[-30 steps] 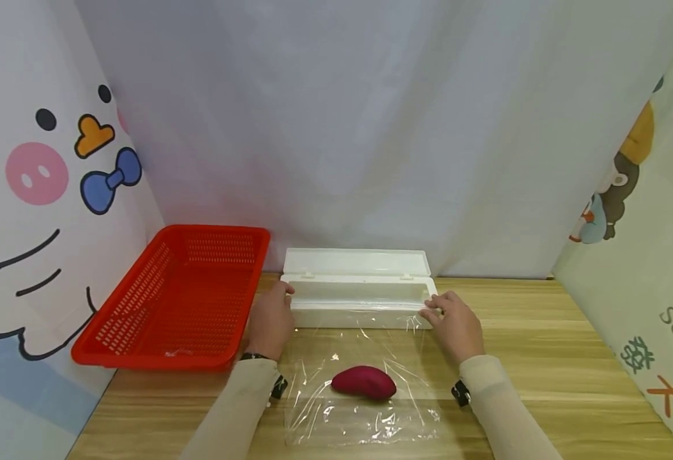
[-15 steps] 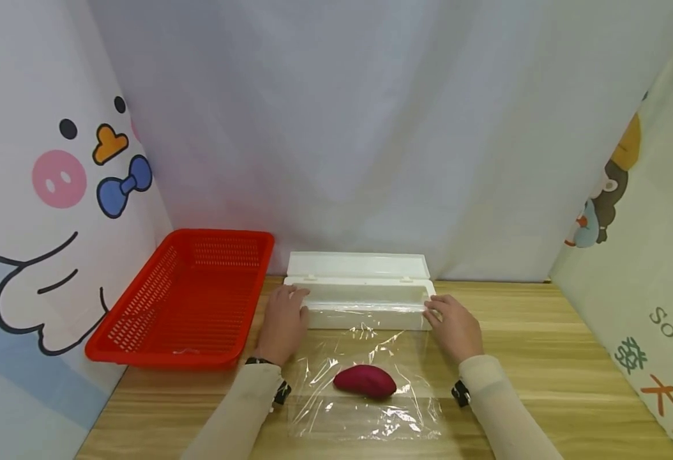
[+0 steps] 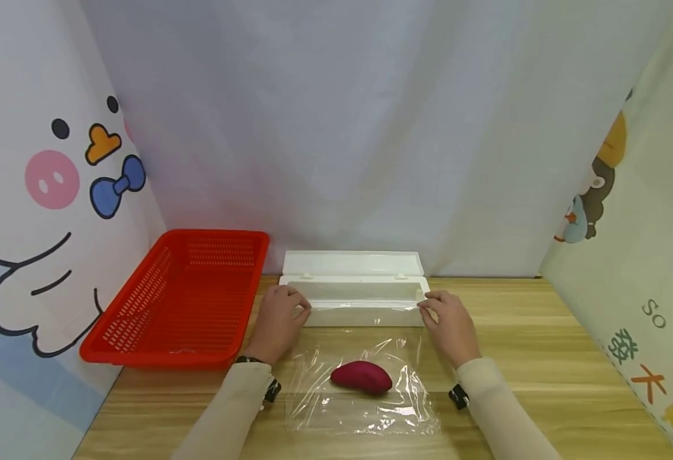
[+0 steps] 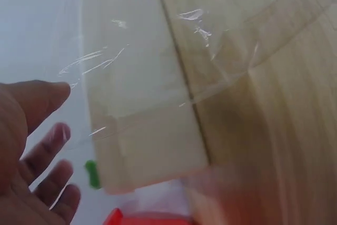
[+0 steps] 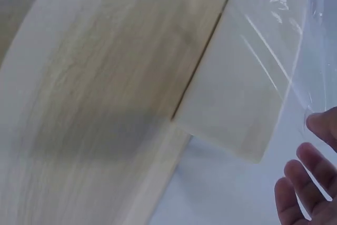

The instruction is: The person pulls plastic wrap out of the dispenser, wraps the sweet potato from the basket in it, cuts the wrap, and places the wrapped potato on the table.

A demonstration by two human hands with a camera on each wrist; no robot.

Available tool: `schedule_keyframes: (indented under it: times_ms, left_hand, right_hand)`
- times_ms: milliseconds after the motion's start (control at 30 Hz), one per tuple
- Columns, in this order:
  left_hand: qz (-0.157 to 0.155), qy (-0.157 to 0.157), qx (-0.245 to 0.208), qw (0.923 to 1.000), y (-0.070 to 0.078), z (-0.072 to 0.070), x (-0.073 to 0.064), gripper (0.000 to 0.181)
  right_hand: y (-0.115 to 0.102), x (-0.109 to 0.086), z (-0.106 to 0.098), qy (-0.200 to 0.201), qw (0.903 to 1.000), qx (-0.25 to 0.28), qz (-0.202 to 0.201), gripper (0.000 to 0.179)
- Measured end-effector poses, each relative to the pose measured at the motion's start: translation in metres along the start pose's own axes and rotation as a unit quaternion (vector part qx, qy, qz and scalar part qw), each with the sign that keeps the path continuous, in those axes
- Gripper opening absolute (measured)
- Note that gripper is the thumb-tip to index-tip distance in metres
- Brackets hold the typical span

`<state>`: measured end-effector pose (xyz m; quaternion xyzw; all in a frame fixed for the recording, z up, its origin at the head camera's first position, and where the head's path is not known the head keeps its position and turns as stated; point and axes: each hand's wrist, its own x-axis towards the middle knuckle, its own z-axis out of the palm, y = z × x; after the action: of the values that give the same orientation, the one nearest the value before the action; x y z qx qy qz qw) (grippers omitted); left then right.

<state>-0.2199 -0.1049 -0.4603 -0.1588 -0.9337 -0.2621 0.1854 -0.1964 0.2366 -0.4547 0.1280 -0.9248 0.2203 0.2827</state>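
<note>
A purple-red sweet potato [image 3: 362, 377] lies on a sheet of clear plastic wrap [image 3: 365, 415] spread on the wooden table. The wrap runs back to a long white dispenser box [image 3: 336, 317], whose lid [image 3: 352, 263] stands raised behind it. At the box's left end, my left hand [image 3: 278, 319] pinches the wrap between thumb and index finger. My right hand [image 3: 453, 324] pinches the wrap's other side at the right end. Both wrist views show the remaining fingers [image 4: 62, 168] loosely spread; each index fingertip is mostly hidden behind the thumb [image 5: 322, 125].
A red perforated basket [image 3: 198, 306] stands left of the box, close to my left hand. Behind the box hangs a pale curtain [image 3: 342, 128]. Printed cloth walls [image 3: 629, 287] border both sides. Bare wooden tabletop [image 3: 543, 358] extends to the right.
My left hand has moved inward from the box's left end onto the wrap's edge. My right hand stays at the right end, with only slight finger movement. The head view has shifted slightly.
</note>
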Motion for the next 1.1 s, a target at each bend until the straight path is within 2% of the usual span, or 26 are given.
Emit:
schedule_keyframes:
  times_ms: [200,300,433,500,667,800,867,967,1100]
  left_hand:
    - [0.036,-0.027,-0.035,0.9984,0.000,-0.021,-0.014,0.006]
    - [0.060,-0.056,-0.031,0.9961,0.001,-0.032,-0.022,0.007]
    - [0.080,-0.116,-0.013,0.9899,0.002,-0.048,-0.034,0.011]
    - [0.092,-0.150,-0.011,0.9844,0.001,-0.054,-0.039,0.013]
    - [0.128,-0.238,-0.039,0.9620,-0.002,-0.059,-0.050,0.013]
    - [0.157,-0.289,-0.048,0.9431,-0.001,-0.053,-0.057,0.015]
    - [0.168,-0.302,-0.038,0.9375,-0.001,-0.048,-0.063,0.013]
    - [0.140,-0.356,-0.035,0.9234,0.001,-0.043,-0.070,0.004]
    - [0.079,-0.433,-0.049,0.8966,0.007,-0.047,-0.076,0.021]
  right_hand:
    - [-0.002,-0.017,-0.012,-0.004,0.9989,0.015,-0.043,0.007]
    - [-0.002,-0.028,-0.017,-0.017,0.9966,0.019,-0.079,0.009]
    - [-0.002,-0.042,-0.021,-0.035,0.9897,0.038,-0.133,0.012]
    - [-0.003,-0.049,-0.022,-0.042,0.9858,0.050,-0.155,0.013]
    - [-0.005,-0.061,-0.028,-0.075,0.9713,0.073,-0.214,0.015]
    - [-0.004,-0.072,-0.027,-0.119,0.9545,0.072,-0.264,0.019]
    - [-0.003,-0.078,-0.023,-0.149,0.9476,0.060,-0.276,0.018]
    - [-0.003,-0.087,-0.020,-0.192,0.9368,0.052,-0.288,0.017]
    - [-0.006,-0.091,-0.024,-0.233,0.9312,0.068,-0.272,0.018]
